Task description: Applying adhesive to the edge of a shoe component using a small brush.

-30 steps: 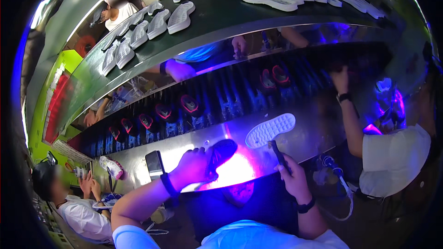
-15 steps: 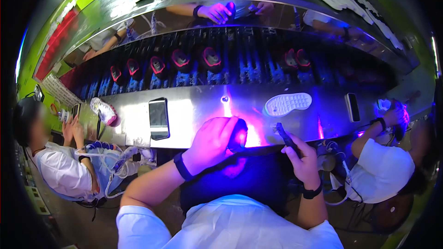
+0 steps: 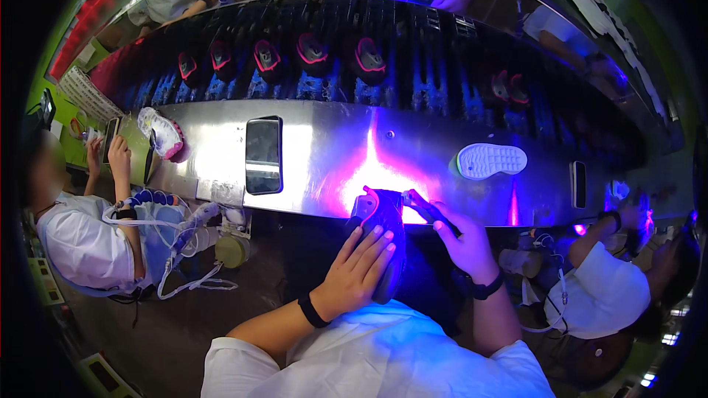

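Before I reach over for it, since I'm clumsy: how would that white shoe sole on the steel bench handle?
The white shoe sole lies flat, apart from anything, so it probably won't roll. It looks thin, likely light and somewhat bendy. Treads facing up may aid grip.

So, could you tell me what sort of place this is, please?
Most likely a shoe factory line. The left hand holds a dark shoe under violet light, the right hand a slim tool. A white sole lies on the metal bench, and shoes ride the conveyor behind.

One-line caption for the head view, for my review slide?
Under violet light, left hand steadies a dark shoe while right hand holds a slim dark tool beside it.
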A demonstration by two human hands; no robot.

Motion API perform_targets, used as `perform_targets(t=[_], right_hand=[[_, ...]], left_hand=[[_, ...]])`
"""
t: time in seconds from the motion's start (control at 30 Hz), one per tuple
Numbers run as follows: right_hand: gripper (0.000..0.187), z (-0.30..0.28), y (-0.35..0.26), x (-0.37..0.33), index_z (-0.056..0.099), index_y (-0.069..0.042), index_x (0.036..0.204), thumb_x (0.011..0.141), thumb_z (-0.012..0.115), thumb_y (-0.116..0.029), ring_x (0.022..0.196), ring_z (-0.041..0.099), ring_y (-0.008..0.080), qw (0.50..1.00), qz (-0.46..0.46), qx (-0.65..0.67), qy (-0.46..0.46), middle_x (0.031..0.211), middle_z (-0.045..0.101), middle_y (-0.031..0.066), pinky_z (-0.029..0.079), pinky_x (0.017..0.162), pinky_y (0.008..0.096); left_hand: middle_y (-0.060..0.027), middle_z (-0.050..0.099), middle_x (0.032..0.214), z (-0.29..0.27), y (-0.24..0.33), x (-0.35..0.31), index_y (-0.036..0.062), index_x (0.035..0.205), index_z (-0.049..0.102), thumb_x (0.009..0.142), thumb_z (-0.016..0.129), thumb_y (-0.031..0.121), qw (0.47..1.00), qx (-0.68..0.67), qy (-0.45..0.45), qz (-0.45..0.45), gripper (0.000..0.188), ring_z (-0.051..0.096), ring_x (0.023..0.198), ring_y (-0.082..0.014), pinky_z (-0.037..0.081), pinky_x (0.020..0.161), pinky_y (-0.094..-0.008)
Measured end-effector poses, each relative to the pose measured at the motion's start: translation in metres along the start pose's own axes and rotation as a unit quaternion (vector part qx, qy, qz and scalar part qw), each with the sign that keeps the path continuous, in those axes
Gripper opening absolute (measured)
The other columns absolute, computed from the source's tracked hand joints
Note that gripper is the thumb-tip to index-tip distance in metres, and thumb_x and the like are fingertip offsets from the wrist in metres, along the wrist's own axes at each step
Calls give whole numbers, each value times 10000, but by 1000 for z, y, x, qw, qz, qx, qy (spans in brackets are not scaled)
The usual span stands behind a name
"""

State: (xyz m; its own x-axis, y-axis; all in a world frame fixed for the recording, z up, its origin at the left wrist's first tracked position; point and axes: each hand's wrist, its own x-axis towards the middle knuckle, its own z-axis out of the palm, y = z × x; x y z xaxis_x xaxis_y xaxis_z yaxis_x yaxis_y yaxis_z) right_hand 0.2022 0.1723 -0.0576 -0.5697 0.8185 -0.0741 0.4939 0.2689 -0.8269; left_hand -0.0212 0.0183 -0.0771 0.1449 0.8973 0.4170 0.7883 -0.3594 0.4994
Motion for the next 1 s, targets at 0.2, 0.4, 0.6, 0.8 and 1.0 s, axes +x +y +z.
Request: perform_targets(t=[0.2,0.4,0.6,0.8,1.0], right_hand=[[405,10,3,0,627,-35,1379,986,674,-120,1115,715,275,998,37,53,-28,1213,731,190,532,959,376],[423,8,3,-14,622,-32,1389,979,678,-119,978,698,189,998,30,27,-39,1108,740,158,539,887,345],[432,14,10,-41,618,-14,1389,975,691,-111,994,716,172,991,61,91,-77,1148,755,149,555,892,333],[431,9,11,-76,620,8,1379,974,703,-115,910,702,128,979,74,169,-81,1049,757,98,557,853,304],[432,-19,-5,-61,610,-16,1403,992,684,-125,822,651,79,985,79,113,-104,951,748,46,539,786,271]], left_hand=[[-217,570,1452,4,-12,-2,-30,1332,601,872,672,152,1000,5,7,15,500,504,1420,-377,331,1200,-589],[-213,579,1444,4,-18,-4,-24,1339,585,867,694,107,998,20,-24,49,502,530,1397,-379,341,1189,-594],[-214,580,1437,3,-19,-3,-26,1330,617,897,619,139,997,41,-36,50,464,517,1408,-364,365,1192,-572],[-213,565,1457,5,-8,2,-36,1376,576,891,617,133,998,26,-31,39,515,506,1418,-364,337,1204,-566],[-233,553,1455,1,19,16,-67,1401,545,859,626,146,999,29,-30,-11,588,515,1395,-381,330,1200,-548]])
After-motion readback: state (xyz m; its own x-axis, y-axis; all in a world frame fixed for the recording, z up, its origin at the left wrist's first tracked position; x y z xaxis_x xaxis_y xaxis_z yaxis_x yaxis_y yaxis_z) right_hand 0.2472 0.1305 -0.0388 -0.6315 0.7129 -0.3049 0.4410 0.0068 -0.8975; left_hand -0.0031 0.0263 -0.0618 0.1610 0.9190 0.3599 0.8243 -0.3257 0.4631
